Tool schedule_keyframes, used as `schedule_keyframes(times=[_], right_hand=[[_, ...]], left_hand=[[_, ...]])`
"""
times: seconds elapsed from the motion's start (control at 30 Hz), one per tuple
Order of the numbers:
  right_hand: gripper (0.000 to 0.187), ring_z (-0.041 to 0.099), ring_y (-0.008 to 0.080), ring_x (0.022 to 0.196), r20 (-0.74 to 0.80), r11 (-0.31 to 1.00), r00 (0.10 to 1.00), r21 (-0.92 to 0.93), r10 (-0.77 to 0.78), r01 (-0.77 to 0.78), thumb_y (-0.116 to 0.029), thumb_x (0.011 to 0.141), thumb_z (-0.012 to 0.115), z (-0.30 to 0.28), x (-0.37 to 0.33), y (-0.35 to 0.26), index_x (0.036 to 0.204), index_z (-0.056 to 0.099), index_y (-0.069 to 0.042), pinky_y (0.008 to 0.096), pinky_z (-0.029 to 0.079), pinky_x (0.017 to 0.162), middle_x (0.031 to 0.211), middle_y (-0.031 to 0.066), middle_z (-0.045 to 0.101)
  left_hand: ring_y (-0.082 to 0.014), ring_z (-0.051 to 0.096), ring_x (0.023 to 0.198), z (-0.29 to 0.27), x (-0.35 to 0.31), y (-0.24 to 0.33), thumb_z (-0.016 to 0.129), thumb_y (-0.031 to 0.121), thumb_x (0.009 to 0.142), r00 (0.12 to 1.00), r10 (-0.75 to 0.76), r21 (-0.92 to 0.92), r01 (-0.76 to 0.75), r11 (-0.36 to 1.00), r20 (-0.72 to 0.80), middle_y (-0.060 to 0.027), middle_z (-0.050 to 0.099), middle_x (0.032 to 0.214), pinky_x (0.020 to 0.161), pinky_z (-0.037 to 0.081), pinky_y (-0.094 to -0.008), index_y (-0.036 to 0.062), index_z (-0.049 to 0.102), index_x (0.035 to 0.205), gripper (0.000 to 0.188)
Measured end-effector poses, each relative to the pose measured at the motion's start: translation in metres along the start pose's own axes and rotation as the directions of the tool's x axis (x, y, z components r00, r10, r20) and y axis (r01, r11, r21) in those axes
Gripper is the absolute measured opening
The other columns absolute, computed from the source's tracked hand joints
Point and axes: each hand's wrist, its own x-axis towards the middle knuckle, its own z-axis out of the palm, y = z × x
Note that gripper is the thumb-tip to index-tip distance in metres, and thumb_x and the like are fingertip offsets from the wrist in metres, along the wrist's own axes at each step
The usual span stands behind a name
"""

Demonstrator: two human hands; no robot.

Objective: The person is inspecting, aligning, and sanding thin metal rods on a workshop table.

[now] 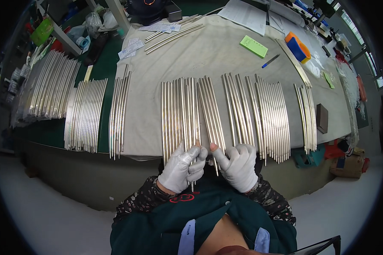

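Both of my hands wear white gloves with bare thumb tips. My left hand (181,168) is closed around a slim metal rod (192,187), whose end pokes out below the fingers. That hand is at the near ends of a row of silvery rods (174,114). Slightly to the right, my right hand (240,168) has its fingers curled and its thumb against the lower ends of a slanted group of rods (211,114); its fingertips are partly hidden. More rods (239,110) lie just beyond its knuckles.
Further rod groups lie on the grey cloth (144,97), including a right-hand bundle (274,119). Bagged rods (51,85) sit far left. Beyond are a green notepad (253,46), a pen (270,61), an orange-and-blue object (298,47) and papers (244,16). A dark block (322,118) stands right.
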Motion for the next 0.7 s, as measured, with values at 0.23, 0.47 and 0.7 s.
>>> schedule_keyframes(times=[0.23, 0.47, 0.7], right_hand=[[0.037, 0.046, 0.0173, 0.067, -0.086, 0.998, 0.996, 0.052, -0.014, 0.018, -0.014, 0.076, 0.063, -0.032, 0.029, 0.002, 0.112, 0.064, -0.008, 0.0323, 0.038, 0.058, 0.066, -0.001, 0.041], [0.047, 0.045, 0.0205, 0.074, -0.042, 0.978, 0.978, -0.008, -0.207, 0.206, -0.034, 0.077, 0.067, -0.03, 0.014, -0.013, 0.117, 0.06, -0.01, 0.0379, 0.041, 0.069, 0.079, 0.0018, 0.043], [0.058, 0.051, 0.0228, 0.08, -0.256, 0.869, 0.966, 0.469, -0.036, 0.157, -0.03, 0.075, 0.068, -0.026, -0.003, 0.005, 0.126, 0.053, -0.005, 0.039, 0.042, 0.074, 0.092, 0.0045, 0.053]], left_hand=[[-0.0058, 0.037, 0.046, 0.013, 0.01, -0.003, 0.05, 0.033, 0.1, 0.999, 0.037, 0.128, -0.037, 0.991, 0.002, -0.0028, 0.052, 0.072, 0.037, 0.026, -0.0187, 0.0093, 0.049, 0.104, 0.024], [-0.0086, 0.058, 0.085, 0.005, 0.033, -0.003, 0.06, 0.022, 0.094, 0.996, -0.067, 0.172, 0.057, 0.983, 0.054, -0.0026, 0.061, 0.096, 0.08, 0.047, -0.0236, -0.0017, 0.054, 0.124, 0.039], [-0.0102, 0.057, 0.079, -0.004, 0.012, 0.009, 0.062, 0.015, 0.091, 0.964, 0.0, 0.126, -0.035, 0.991, 0.265, -0.0036, 0.059, 0.08, 0.073, 0.047, -0.0227, -0.0016, 0.052, 0.112, 0.029]])
